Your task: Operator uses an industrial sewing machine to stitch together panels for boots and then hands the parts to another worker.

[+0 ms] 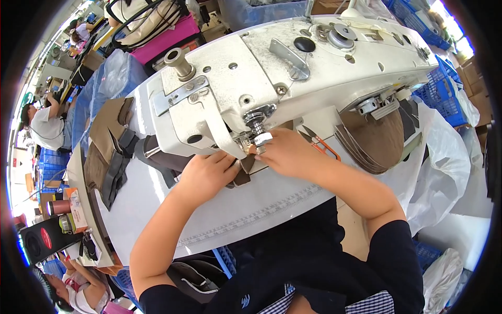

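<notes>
A white industrial sewing machine [219, 94] spans the table before me. My left hand [206, 175] is at the near side of its head, fingers bent and closed on a brown fabric piece [241, 179] with a dark part running off to the left. Close by, my right hand [285, 150] reaches in beside the needle area, its fingers drawn together at the tips. The machine head covers part of both hands' fingers, and what the right fingertips pinch is too small to make out. Scissors with orange handles [330, 149] lie just beyond my right wrist.
Brown and dark grey cut pieces [107, 146] lie at the table's left end. A stack of brown pieces [374, 141] sits to the right under the machine arm. A printed ruler strip [251, 217] follows the near edge. Blue crates [444, 94] and plastic bags [444, 157] stand right; co-workers sit left.
</notes>
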The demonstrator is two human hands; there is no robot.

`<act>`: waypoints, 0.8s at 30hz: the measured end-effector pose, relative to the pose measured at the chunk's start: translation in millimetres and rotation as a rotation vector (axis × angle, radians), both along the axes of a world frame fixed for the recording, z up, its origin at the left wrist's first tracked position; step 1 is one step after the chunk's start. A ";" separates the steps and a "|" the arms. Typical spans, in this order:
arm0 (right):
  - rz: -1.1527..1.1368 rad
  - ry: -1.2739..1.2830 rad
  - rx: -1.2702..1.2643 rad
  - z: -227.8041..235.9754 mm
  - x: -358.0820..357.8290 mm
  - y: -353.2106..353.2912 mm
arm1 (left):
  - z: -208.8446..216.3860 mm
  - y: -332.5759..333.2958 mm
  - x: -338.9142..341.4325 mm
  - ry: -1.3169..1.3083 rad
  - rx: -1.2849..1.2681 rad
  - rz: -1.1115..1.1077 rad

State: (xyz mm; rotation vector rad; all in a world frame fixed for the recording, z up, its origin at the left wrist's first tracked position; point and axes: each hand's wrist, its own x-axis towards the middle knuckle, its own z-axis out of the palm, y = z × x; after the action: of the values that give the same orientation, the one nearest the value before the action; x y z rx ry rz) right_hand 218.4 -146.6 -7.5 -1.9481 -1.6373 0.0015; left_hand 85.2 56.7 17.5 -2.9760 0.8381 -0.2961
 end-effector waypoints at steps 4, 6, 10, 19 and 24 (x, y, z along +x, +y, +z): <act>0.062 -0.146 0.007 -8.7 0.5 -5.5 | 1.4 -0.3 0.5 0.152 -0.029 0.127; 0.077 -0.249 -0.006 -9.9 0.5 -7.2 | -4.0 2.7 -1.5 0.121 -0.012 0.099; 0.082 -0.235 -0.054 -6.4 -0.5 -9.3 | 9.3 -7.0 -7.1 0.224 -0.041 0.142; -0.118 -0.097 -0.105 -14.5 -23.9 -8.9 | -19.2 -35.6 -28.7 0.118 -0.176 0.443; -0.130 -0.099 -0.050 -24.4 -17.8 -12.3 | -15.9 -23.2 -27.0 0.196 -0.243 0.415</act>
State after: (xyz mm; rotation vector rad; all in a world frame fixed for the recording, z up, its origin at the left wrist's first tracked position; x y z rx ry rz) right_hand 200.6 -158.9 -31.9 -2.1199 -1.5831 -0.1083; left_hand 58.2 33.6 1.6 -3.3446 0.1842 -0.0941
